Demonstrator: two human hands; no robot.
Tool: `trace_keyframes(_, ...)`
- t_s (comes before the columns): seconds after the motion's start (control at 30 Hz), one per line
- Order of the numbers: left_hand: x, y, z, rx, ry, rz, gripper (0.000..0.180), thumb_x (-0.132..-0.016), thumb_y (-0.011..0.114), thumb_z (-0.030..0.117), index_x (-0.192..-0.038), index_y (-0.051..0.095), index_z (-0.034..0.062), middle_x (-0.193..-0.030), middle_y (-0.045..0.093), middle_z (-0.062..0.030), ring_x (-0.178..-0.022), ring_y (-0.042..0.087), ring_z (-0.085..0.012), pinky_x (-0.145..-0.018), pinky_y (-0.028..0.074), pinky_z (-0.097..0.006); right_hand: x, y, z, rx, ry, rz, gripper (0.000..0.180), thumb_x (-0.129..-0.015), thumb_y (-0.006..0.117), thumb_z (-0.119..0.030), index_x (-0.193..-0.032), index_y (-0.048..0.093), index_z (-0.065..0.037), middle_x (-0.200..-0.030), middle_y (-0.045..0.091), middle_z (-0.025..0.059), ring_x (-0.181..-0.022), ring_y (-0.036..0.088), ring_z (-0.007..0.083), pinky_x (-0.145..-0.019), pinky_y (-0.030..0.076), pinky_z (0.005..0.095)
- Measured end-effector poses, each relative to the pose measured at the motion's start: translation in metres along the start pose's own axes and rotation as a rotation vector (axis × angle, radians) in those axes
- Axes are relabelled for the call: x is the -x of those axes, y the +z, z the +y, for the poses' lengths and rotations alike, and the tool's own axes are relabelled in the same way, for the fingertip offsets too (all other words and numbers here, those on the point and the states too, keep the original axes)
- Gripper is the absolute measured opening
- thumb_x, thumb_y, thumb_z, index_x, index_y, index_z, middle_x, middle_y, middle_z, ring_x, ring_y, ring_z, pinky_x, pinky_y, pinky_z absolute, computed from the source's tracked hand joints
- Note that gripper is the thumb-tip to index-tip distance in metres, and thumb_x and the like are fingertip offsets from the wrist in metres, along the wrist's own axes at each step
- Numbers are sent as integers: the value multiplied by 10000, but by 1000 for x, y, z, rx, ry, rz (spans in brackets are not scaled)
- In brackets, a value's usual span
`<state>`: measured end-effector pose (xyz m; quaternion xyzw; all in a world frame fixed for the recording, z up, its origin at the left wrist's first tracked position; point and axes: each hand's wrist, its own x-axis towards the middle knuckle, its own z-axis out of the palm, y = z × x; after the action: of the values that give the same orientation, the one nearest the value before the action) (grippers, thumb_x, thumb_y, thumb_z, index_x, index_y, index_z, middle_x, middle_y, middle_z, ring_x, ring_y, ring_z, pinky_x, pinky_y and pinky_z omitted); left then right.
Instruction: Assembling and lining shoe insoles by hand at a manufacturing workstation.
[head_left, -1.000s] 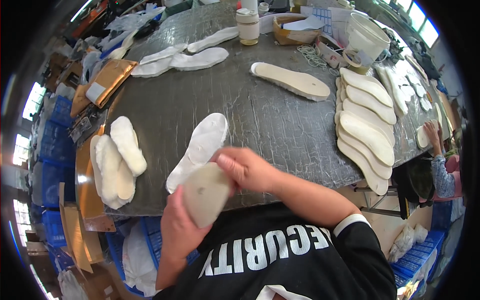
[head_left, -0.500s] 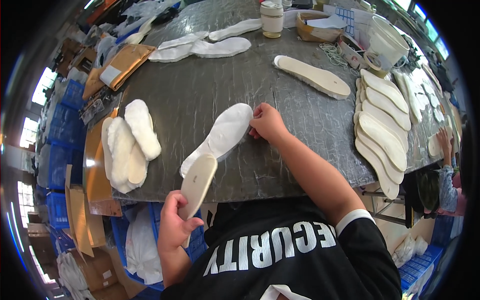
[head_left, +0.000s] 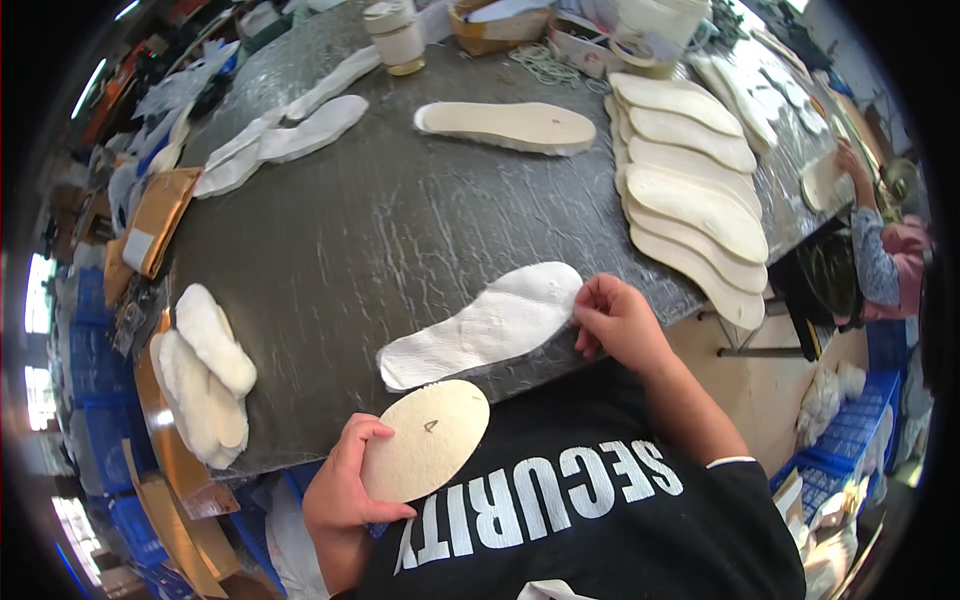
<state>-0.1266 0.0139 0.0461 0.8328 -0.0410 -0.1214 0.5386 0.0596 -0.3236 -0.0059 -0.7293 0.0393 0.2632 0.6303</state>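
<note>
My left hand [head_left: 345, 490] grips a beige insole [head_left: 430, 440] by its edge, thumb on one side and fingers on the other. That insole is held up near the table's front edge, its flat face with a small dark mark showing. Close beyond it lies a white fleecy insole [head_left: 480, 325], slanting across the table. At the rounded right end of this white insole, my right hand [head_left: 620, 320] is closed, its thumb and fingertips pinched on the rim. Part of the fingers is hidden from view.
Overlapping beige insoles [head_left: 690, 190] lie to the right, and one more beige insole [head_left: 510, 127] rests farther back. Fluffy insoles [head_left: 205, 380] sit at the left edge. White insoles [head_left: 310, 130], a lidded cup [head_left: 395, 40] and a white bucket [head_left: 660, 30] stand behind. Another person's hand [head_left: 855, 170] is far right.
The view has turned to the right. In my left hand the beige insole has tilted so its face shows more fully. My right hand stays at the white insole's rounded end.
</note>
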Motion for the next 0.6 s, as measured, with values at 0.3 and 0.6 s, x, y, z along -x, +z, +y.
trace_keyframes(0.3,-27,-9,34,337,-183,202,729,-530,874,216,-1130,511,17,-1262,530,-114,-1144,542,-197,-1004,418,-334,14,-17,-3,19,-58,19,243,-987,484,-70,-1194,527,49,-813,630,110,-562,636,143,-480,513,279)
trace_keyframes(0.6,-115,12,72,-460,-85,69,673,-587,799,212,-1176,564,-15,-1281,580,-200,-1097,589,-333,-963,471,-401,1,-23,-10,-107,70,-87,370,-1001,465,-80,-1347,468,51,-841,630,104,-578,640,149,-502,534,276)
